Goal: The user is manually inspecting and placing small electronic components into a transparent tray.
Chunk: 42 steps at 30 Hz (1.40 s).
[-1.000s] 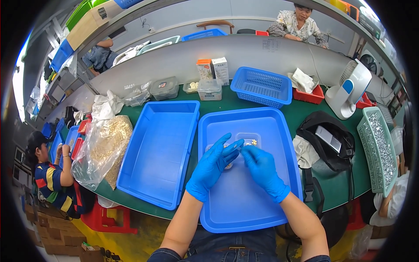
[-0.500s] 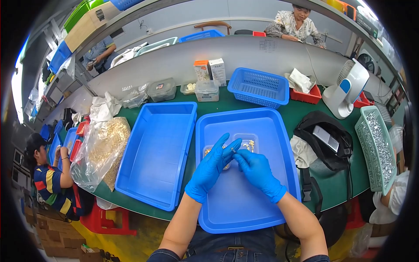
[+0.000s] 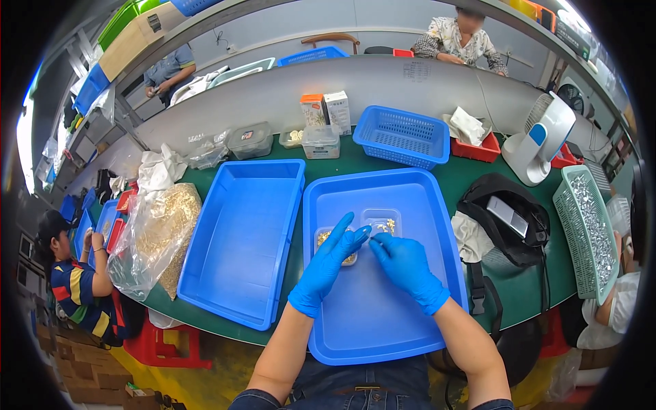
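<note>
From where I stand, two blue-gloved hands meet over a blue tray on the green surface (image 3: 335, 166), their fingertips almost together. The left hand (image 3: 323, 272) reaches up from below with its fingers long and only slightly bent; I cannot tell whether anything lies against them. The right hand (image 3: 411, 270) is half curled, thumb and forefinger drawn in close beside the left fingertips; a speck of something pale shows there, too small for me to say what it is or which hand has it. Just beyond the fingertips sits a clear tub (image 3: 396, 215) with small gold pieces (image 3: 390, 225) in it, and a second tub (image 3: 350, 261), also with gold pieces, is partly hidden behind the left hand. The right tray (image 3: 383, 324) runs under both hands. To the left of the left hand is the left tray (image 3: 239, 253), and farther left a clear bag (image 3: 164, 236) bulges with tan bits. Well beyond the hands stands a blue basket (image 3: 402, 137). To the right of the right hand, outside the tray, lie a pale cloth (image 3: 471, 237) and a black bag (image 3: 478, 195), and farther right a green basket (image 3: 572, 236) of silvery parts.
</note>
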Each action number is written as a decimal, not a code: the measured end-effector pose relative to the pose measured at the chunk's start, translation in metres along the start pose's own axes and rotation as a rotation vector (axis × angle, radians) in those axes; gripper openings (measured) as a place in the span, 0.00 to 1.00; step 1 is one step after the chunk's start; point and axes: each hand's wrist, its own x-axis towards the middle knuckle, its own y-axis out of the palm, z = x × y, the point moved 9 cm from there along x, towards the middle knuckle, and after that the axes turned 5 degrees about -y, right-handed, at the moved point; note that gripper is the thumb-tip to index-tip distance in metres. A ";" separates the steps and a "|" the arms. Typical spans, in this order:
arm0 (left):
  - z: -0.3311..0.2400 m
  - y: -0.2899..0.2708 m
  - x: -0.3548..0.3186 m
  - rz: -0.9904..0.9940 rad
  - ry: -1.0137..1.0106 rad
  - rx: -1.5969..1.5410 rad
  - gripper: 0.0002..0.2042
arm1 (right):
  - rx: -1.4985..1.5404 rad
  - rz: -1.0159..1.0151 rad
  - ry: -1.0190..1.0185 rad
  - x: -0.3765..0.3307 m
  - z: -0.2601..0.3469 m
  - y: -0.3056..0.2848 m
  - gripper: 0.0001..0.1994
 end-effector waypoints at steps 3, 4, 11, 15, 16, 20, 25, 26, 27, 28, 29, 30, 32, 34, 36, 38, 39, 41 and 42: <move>-0.001 0.001 -0.001 -0.007 -0.009 0.034 0.29 | -0.075 0.003 0.017 0.002 -0.009 0.004 0.11; -0.002 0.001 -0.002 -0.013 0.006 0.020 0.29 | -0.111 0.006 0.022 0.002 -0.011 0.005 0.11; -0.002 0.002 0.000 -0.034 0.024 0.026 0.29 | -0.094 -0.002 0.014 0.000 -0.010 0.004 0.11; 0.000 -0.005 0.002 -0.067 0.044 0.032 0.26 | -0.134 0.013 0.046 0.000 -0.017 0.002 0.12; 0.001 -0.010 0.002 -0.091 0.047 0.095 0.24 | -0.144 0.014 0.059 0.000 -0.019 0.002 0.12; -0.004 -0.032 0.007 -0.244 0.149 0.834 0.15 | -0.091 0.025 0.065 0.002 -0.020 -0.002 0.12; -0.011 -0.019 0.001 -0.384 0.393 1.383 0.06 | -0.050 0.026 0.025 -0.001 -0.010 0.000 0.12; -0.010 -0.020 0.001 -0.385 0.394 1.385 0.06 | -0.056 0.065 0.028 0.000 -0.006 0.003 0.12; -0.010 -0.021 0.001 -0.390 0.418 1.373 0.06 | -0.062 0.103 0.030 0.000 -0.003 0.006 0.11; -0.010 -0.022 0.001 -0.396 0.442 1.360 0.05 | -0.069 0.142 0.033 -0.001 -0.001 0.010 0.11; -0.010 -0.023 0.001 -0.403 0.466 1.347 0.05 | -0.069 0.142 0.032 -0.001 -0.001 0.010 0.11; -0.009 -0.025 0.002 -0.404 0.466 1.347 0.05 | -0.056 0.131 0.024 -0.002 -0.001 0.009 0.11; -0.008 -0.032 0.004 -0.411 0.457 1.296 0.04 | -0.031 0.110 0.006 -0.002 0.001 0.009 0.10; -0.010 -0.032 0.004 -0.415 0.450 1.271 0.04 | -0.022 0.094 -0.008 -0.002 0.002 0.008 0.10; -0.006 -0.046 0.007 -0.428 0.267 0.773 0.04 | -0.004 0.061 -0.032 -0.002 0.003 0.007 0.09; -0.004 -0.052 0.006 -0.428 0.174 0.524 0.04 | 0.023 0.005 -0.082 -0.002 0.010 0.004 0.08; -0.002 -0.051 0.006 -0.348 0.141 0.346 0.05 | 0.048 -0.052 -0.133 -0.002 0.016 -0.001 0.08; 0.004 -0.045 0.007 -0.185 0.075 -0.008 0.06 | 0.074 -0.108 -0.185 -0.002 0.024 -0.008 0.07; 0.003 -0.045 0.007 -0.187 0.074 -0.008 0.06 | 0.090 -0.124 -0.171 -0.002 0.024 -0.010 0.07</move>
